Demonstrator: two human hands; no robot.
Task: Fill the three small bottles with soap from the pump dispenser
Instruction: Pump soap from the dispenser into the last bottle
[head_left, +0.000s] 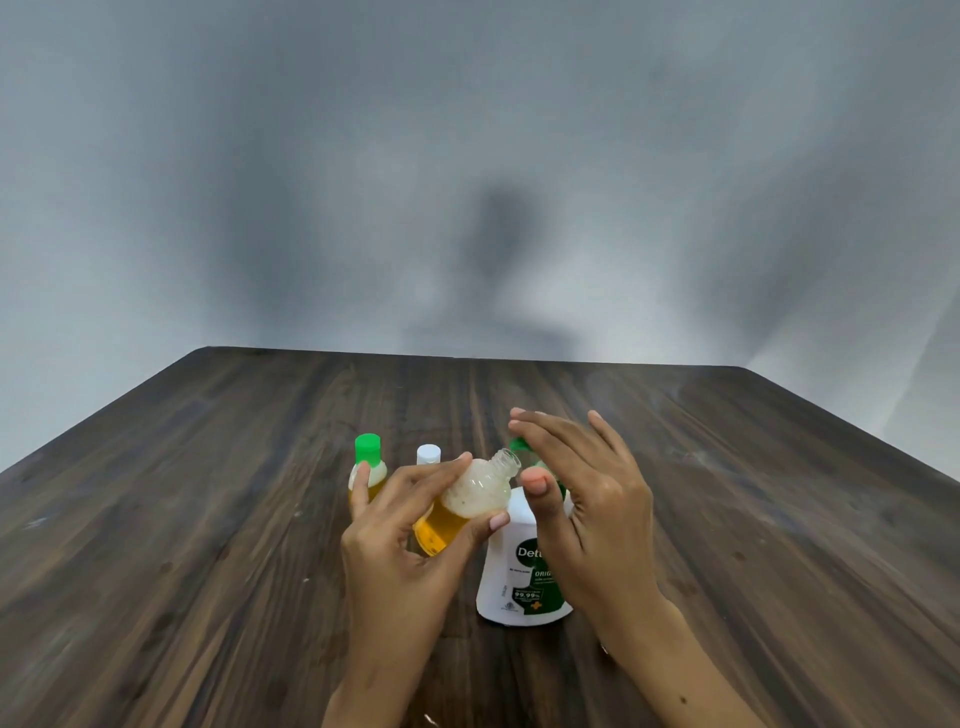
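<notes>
Dark wood-grain table (208, 519) fills the lower half of the view, with a plain grey wall (467, 156) behind it, and broad bare boards run out to the left edge.

Starting on the left of the cluster: a small bottle with a green cap (368, 467) stands upright, amber soap in its lower part, partly hidden by fingertips. Just beside it, a white cap (428, 453) pokes up from behind the hand; what it sits on is hidden.

Now the left hand (405, 535): fingers and thumb curl round an uncapped small bottle (467, 501), tilted with its open threaded neck pointing up and to the right. Amber soap pools at its low end and the upper part looks foamy. It is held off the table, right over the middle of the cluster.

Next, the white pump dispenser (511, 571) stands on the table, label facing the camera. Its green pump head (519, 448) is mostly covered.

Over it comes the right hand (576, 499), fingers straight and spread, palm lying across the pump head, thumb tip close to the open neck. I cannot tell whether it is pressing down.

Count: two small bottles plainly seen, one loose-looking white cap, one dispenser. Bare table stretches wide to the right edge too.
</notes>
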